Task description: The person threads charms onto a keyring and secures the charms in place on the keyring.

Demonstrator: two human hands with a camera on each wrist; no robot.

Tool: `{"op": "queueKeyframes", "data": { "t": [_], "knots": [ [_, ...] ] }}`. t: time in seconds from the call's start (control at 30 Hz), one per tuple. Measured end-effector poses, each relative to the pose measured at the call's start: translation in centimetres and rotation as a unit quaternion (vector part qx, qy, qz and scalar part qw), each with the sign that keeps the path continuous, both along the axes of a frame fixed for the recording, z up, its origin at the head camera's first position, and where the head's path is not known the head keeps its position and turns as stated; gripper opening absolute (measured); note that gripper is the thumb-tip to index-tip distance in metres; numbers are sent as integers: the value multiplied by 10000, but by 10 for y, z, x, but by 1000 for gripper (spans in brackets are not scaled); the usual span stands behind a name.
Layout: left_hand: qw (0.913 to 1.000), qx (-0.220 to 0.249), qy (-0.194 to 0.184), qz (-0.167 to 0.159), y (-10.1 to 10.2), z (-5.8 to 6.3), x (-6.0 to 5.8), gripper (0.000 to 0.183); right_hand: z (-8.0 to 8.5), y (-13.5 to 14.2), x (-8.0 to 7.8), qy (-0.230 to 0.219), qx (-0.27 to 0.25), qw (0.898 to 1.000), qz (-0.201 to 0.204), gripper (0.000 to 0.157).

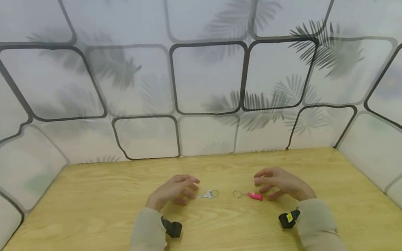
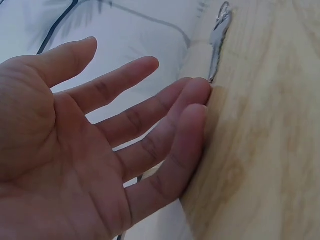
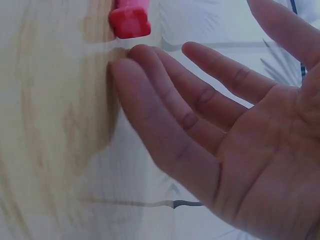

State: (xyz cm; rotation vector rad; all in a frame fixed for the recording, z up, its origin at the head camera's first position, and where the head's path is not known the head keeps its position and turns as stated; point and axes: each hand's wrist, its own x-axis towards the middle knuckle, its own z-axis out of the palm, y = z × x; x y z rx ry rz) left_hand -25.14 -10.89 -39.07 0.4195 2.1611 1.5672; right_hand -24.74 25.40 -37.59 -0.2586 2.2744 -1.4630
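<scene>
A silver key (image 1: pixel 208 194) with a small ring lies flat on the wooden table, its blade pointing left. To its right lies a pink keychain charm (image 1: pixel 255 196) joined by a short chain to a metal key ring (image 1: pixel 237 194). My left hand (image 1: pixel 174 190) hovers just left of the key, fingers loosely bent and holding nothing; the left wrist view has the key (image 2: pixel 219 42) beyond the fingertips. Close to the pink charm (image 3: pixel 131 21) is my right hand (image 1: pixel 282 183), its fingers relaxed, with nothing held.
The light wood table (image 1: pixel 213 238) reaches back to a pale curtain (image 1: pixel 203 80) with dark outlined shapes and leaf prints, which also stands along both sides. Dark wrist cameras sit on the left wrist (image 1: pixel 172 228) and right wrist (image 1: pixel 289 219).
</scene>
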Motion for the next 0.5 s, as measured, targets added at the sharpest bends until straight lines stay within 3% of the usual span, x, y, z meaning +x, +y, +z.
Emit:
{"op": "queueKeyframes", "data": {
  "t": [0.23, 0.43, 0.5],
  "knots": [
    [9999, 53, 109, 33, 6, -1, -4, 41, 4, -3, -1, 30, -27, 10000, 40, 54],
    [9996, 170, -93, 208, 12, -7, -4, 33, 0, -3, 0, -34, -9, 10000, 92, 54],
    [9996, 75, 26, 279, 13, -8, -4, 32, -1, -4, 0, -39, 14, 10000, 86, 54]
  ]
}}
